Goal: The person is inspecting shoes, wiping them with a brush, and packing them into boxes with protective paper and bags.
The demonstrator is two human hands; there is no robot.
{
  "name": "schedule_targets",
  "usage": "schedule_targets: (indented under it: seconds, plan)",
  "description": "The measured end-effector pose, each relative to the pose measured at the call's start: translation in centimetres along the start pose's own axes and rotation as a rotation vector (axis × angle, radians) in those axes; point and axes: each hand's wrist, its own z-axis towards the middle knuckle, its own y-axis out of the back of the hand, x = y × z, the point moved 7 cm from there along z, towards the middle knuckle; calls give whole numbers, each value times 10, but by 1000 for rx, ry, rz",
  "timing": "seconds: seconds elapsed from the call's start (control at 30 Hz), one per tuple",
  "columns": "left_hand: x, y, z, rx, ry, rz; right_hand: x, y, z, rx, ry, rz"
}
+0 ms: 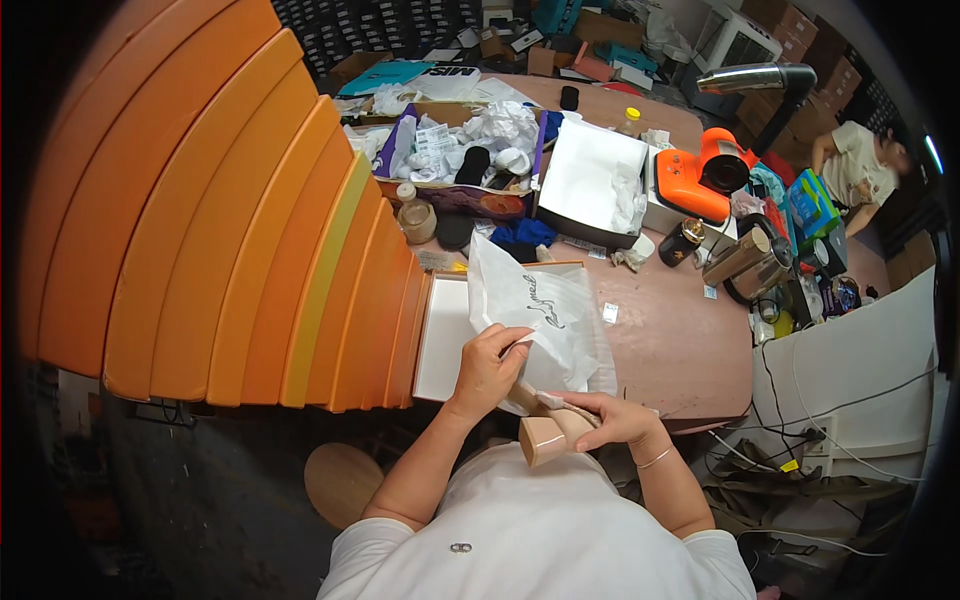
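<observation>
My right hand is wrapped round a beige block-heeled shoe, held just in front of my body with its glossy heel toward me. The shoe's front part runs up toward my left hand and is partly hidden. My left hand is closed, thumb against fingers, on the edge of white tissue paper with dark script printed on it. That paper rises out of an open shoe box with a pale inside, lying at the table's near edge. What lies under the paper is hidden.
A tall stack of orange boxes stands at left. Behind are a purple box full of crumpled paper, a white box lid, a glass jar and an orange device. A person is at far right. Cables hang at right.
</observation>
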Motion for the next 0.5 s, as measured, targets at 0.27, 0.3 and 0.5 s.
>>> schedule_targets:
  seconds: [0.27,0.3,0.5]
  plan:
    - [-43,-26,-35,-16,-496,111,-6,18,33,-793,342,190]
    - [-48,-35,-38,-5,-540,141,-1,12,35,-825,356,-266]
    - [-55,-29,-44,14,-609,86,-13,35,27,-608,392,812]
